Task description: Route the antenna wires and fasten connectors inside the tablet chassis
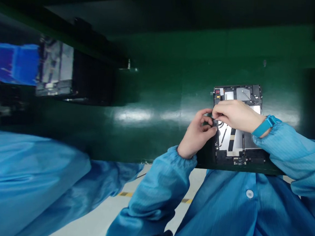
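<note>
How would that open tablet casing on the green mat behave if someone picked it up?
The tablet casing looks thin and flat, so it is probably light for its size and fairly stiff. Its shiny foil panels may feel slippery. The thin cable running across it looks fragile and could perhaps snag if handled roughly.

A small dark part (215, 123) sits pinched at the fingers (217, 111), at the edge of an opened tablet frame (237, 139) lying flat below them, its black-and-silver interior and thin cables exposed.
</note>
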{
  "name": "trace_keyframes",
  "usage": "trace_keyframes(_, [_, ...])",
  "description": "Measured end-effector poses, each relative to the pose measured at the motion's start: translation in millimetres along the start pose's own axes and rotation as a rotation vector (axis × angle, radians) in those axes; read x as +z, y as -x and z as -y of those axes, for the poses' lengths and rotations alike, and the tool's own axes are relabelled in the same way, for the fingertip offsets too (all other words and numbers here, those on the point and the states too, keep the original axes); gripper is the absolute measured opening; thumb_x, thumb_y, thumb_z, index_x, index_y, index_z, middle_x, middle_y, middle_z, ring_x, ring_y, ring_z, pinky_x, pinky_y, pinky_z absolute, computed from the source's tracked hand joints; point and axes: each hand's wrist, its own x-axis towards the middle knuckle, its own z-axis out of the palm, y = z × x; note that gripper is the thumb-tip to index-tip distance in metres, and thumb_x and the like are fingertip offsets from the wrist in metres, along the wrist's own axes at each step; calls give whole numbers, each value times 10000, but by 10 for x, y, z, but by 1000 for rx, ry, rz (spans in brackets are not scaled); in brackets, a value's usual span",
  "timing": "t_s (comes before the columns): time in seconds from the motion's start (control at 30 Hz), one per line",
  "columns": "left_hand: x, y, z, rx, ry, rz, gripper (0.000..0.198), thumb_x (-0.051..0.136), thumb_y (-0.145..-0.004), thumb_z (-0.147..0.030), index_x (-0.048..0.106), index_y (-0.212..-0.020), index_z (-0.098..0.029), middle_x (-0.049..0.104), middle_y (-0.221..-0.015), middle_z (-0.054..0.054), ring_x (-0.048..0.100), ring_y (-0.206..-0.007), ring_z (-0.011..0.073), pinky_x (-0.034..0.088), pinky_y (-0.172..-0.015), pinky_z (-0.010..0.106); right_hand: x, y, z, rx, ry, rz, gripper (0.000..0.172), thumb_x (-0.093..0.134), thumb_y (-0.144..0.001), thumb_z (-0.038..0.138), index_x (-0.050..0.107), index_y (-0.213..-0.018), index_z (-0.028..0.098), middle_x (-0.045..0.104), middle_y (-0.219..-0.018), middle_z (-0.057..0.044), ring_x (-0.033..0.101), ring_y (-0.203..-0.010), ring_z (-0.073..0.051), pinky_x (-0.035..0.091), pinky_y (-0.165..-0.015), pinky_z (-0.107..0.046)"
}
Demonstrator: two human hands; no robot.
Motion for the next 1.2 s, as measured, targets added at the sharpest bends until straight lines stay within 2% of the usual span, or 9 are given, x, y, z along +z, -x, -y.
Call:
trace_keyframes(0.2, [-55,-69,30,43,21,78,579,782,-721,-188,534,-1241,-239,540,-873,-64,482,-571,41,400,-550,196,39,-15,-21,-4,-20,-25,176,540,-947,69,673,-900,174,639,-910,-34,518,-817,-159,324,-740,-293])
trace_keyframes(0.53, [-85,-50,48,40,33,114,563,780,-774,-215,508,-1267,-241,529,-873,-57,469,-549,44,382,-484,197,61,-25,-17,7,-27,-36,190,524,-922,42,648,-858,170,615,-888,-26,493,-790,-155,305,-728,-293])
trace_keyframes(0.73, [-28,-65,-14,20,31,79,553,753,-720,-157,500,-1207,-229,526,-811,-82,474,-546,43,373,-499,188,75,-25,-43,-42,-5,-72,184,533,-925,57,668,-873,172,635,-900,-37,527,-823,-170,341,-764,-299])
trace_keyframes(0.93, [-18,-141,-62,-25,20,69,551,735,-651,-142,485,-1136,-223,536,-771,-105,459,-469,30,339,-443,181,28,-90,-124,-4,24,-159,157,576,-894,58,676,-899,179,682,-902,-49,562,-871,-200,377,-822,-320])
trace_keyframes(1.2, [27,-294,-102,-13,-77,-6,370,694,-691,-211,484,-996,-205,557,-718,-107,471,-381,47,319,-338,184,35,-125,-117,60,36,-181,159,582,-893,63,691,-905,178,711,-932,-53,582,-889,-202,370,-796,-309])
